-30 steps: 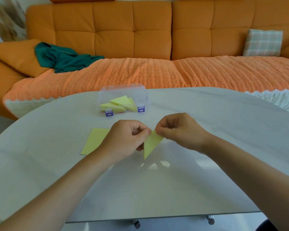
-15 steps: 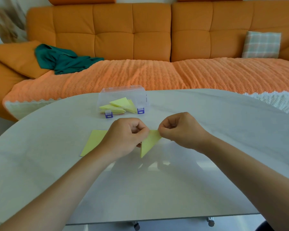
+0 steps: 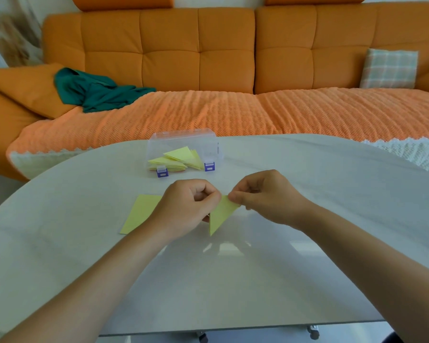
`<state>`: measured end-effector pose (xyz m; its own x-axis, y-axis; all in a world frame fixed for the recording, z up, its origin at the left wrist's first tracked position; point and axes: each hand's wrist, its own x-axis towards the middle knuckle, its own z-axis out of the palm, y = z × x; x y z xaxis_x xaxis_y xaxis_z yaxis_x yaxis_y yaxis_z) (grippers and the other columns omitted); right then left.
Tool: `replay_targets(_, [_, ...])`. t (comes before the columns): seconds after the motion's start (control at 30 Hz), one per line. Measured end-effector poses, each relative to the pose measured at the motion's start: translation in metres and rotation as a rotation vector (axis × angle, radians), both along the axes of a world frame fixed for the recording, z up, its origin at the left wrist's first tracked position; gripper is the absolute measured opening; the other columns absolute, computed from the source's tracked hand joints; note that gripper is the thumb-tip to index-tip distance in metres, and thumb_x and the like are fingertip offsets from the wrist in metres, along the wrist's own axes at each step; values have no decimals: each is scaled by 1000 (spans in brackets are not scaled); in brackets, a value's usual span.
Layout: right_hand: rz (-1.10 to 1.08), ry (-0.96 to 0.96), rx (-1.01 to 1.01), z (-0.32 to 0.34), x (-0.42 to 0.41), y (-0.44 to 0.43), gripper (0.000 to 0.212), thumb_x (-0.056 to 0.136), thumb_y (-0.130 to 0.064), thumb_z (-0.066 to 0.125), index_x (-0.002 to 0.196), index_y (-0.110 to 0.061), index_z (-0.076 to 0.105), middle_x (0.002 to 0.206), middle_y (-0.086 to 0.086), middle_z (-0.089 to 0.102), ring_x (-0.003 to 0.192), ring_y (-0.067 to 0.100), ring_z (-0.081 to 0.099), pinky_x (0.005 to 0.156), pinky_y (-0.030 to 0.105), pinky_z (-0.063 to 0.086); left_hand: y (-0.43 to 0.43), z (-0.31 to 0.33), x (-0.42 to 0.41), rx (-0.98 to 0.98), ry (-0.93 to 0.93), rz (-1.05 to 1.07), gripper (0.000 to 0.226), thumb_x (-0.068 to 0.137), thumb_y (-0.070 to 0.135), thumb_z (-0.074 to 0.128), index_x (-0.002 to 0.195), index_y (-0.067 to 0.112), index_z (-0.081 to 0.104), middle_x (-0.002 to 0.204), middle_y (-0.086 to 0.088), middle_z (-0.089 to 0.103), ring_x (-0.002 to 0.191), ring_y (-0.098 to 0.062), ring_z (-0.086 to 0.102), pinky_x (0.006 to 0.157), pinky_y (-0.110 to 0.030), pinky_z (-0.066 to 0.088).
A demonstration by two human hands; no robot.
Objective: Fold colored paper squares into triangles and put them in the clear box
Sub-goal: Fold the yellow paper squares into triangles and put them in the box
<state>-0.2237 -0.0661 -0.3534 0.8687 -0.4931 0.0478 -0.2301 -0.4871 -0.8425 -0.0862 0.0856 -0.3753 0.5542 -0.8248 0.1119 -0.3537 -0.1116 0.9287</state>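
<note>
Above the table (image 3: 307, 243), yellow triangle (image 3: 221, 215) pinched along its top by fingers (image 3: 212, 198) of left hand (image 3: 186, 209) and right hand (image 3: 265, 196), tip downward

box (image 3: 183, 149) on table (image 3: 307, 194), before sofa (image 3: 198, 70) | triangles (image 3: 176, 159) in box

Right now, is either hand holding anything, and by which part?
A yellow paper triangle, pinched along its upper edge: left hand at the left end, right hand at the right corner.
</note>
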Motion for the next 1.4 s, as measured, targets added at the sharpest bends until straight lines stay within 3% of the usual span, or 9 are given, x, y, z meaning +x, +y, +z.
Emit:
replay_targets(0.17, [52, -10, -48, -2, 1, 3, 12, 88, -28, 75, 77, -24, 76, 66, -12, 69, 60, 2, 58, 61, 21, 50, -2, 1, -6, 49, -173, 14, 13, 81, 32, 62, 74, 31, 73, 63, 9, 70, 56, -5, 62, 60, -24, 53])
replay_targets(0.4, [-82, -21, 16, 3, -2, -10, 14, 90, -23, 72, 77, -19, 75, 59, -6, 64, 54, 4, 55, 47, 14, 41, 3, 12, 14, 56, 9, 97, 22, 89, 1, 57, 72, 7, 70, 69, -6, 75, 64, -21, 74, 58, -25, 58])
replay_targets(0.57, [-106, -66, 90, 1, -3, -10, 15, 94, -20, 66, 81, -16, 72, 53, -15, 59, 46, -1, 50, 45, 8, 35, -1, 5, 2, -94, 145, 168, 14, 95, 17, 64, 89, 15, 77, 87, -1, 78, 82, -16, 75, 69, -30, 62])
replay_targets(0.73, [-83, -89, 97, -1, 2, -2, 16, 96, -19, 62, 82, -18, 69, 57, -16, 60, 51, -1, 51, 48, 8, 37, -7, 1, -13, -131, 232, 208, 16, 94, 16, 64, 85, 16, 78, 79, -8, 76, 77, -24, 76, 66, -28, 61])
replay_targets(0.87, [-46, -33, 72, -3, 1, -2, 17, 93, -22, 62, 78, -23, 69, 70, -9, 64, 65, 7, 54, 59, 18, 45, -6, 2, -13, -82, 85, 190, 19, 90, 16, 64, 76, 20, 76, 71, -5, 75, 69, -20, 74, 65, -24, 58])
replay_targets(1.03, [-47, -91, 55, -2, 4, 5, 17, 91, -27, 67, 76, -24, 72, 66, -10, 65, 54, 2, 50, 47, 14, 38, -6, 0, -18, -8, -47, 128, 16, 84, 27, 60, 77, 25, 75, 69, 2, 75, 69, -19, 72, 73, -33, 58])
replay_targets(1.2, [-52, -92, 58, -1, 5, 9, 17, 89, -26, 68, 73, -26, 74, 67, -9, 68, 56, 0, 53, 47, 14, 40, -7, -1, -17, -27, -223, 136, 16, 89, 27, 67, 76, 26, 75, 68, 9, 72, 61, -7, 61, 59, -23, 45])
replay_targets(1.33, [-47, -103, 60, -1, 4, 11, 18, 88, -23, 67, 71, -25, 72, 63, -10, 64, 52, 2, 49, 44, 17, 39, -7, 0, -17, -12, -237, 131, 17, 83, 27, 64, 67, 27, 71, 55, 12, 63, 49, -2, 47, 51, -15, 38])
replay_targets(1.4, [-81, -131, 89, -1, 4, 10, 19, 88, -21, 66, 70, -25, 70, 64, -10, 63, 52, 4, 48, 43, 16, 37, -6, 2, -17, 14, -207, 117, 16, 78, 28, 60, 65, 25, 69, 55, 12, 65, 50, -1, 56, 55, -17, 46])
